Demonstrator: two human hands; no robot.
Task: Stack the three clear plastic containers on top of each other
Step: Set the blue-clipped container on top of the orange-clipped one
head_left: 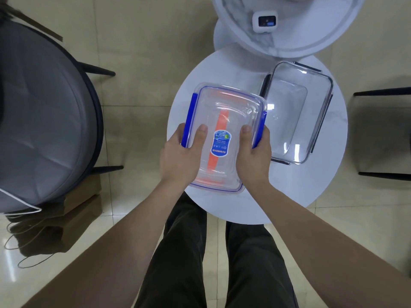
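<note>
Two hands are clasped on a blue-clipped container (224, 134), which is held above the left part of a round white table (329, 178). The left hand (178, 158) is wrapped around the blue clip on the container's left side, with the thumb laid across the clear lid. The right hand (253, 156) is closed over the blue clip on the opposite side, its thumb likewise pressed on the lid. A blue and white label (220, 142) is seen on the lid, between the two thumbs. Through the clear plastic an orange-trimmed container (219, 167) is seen directly beneath the held one; whether the two are touching cannot be told. Its orange strip runs along the length under the label, and an orange edge is visible near the table's near edge.

A dark-clipped container (295, 112) is placed on the right part of the table, just beside the held container, with its long side running from the far edge toward the near edge. A second, higher white round surface (289, 25) is seen beyond the far edge, with a small white device (264, 21) lying on it. A grey cushioned chair (44, 116) is seen on the tiled floor, well apart to the left.
</note>
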